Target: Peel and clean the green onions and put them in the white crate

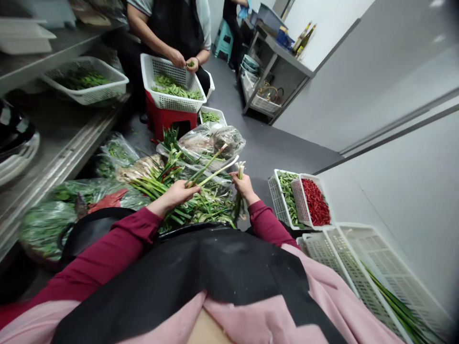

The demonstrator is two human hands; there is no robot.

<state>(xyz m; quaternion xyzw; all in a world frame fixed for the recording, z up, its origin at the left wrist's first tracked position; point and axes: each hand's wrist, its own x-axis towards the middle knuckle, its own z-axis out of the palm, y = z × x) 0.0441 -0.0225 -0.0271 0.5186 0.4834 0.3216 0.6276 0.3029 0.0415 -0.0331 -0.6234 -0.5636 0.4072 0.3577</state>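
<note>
My left hand (180, 195) is closed around green onions (215, 173), whose pale root ends point up and to the right. One stalk has a browner, untrimmed-looking tip. In my right hand (244, 186) is a small bunch of green onions (239, 168), white ends up and green leaves hanging down. Below both hands lies a heap of loose green onion leaves and trimmings (211, 205). Just left and beyond, a pile of whole green onions (147, 174) with dirty roots rests beside clear plastic bags (201, 138).
A co-worker (172, 28) sits ahead, handling greens over a white basket (201, 102) on a red stool (158, 117). Right of me stand baskets of green peppers (289, 191) and red chillies (315, 203), plus a larger white basket (373, 248). A metal shelf (82, 143) runs along the left.
</note>
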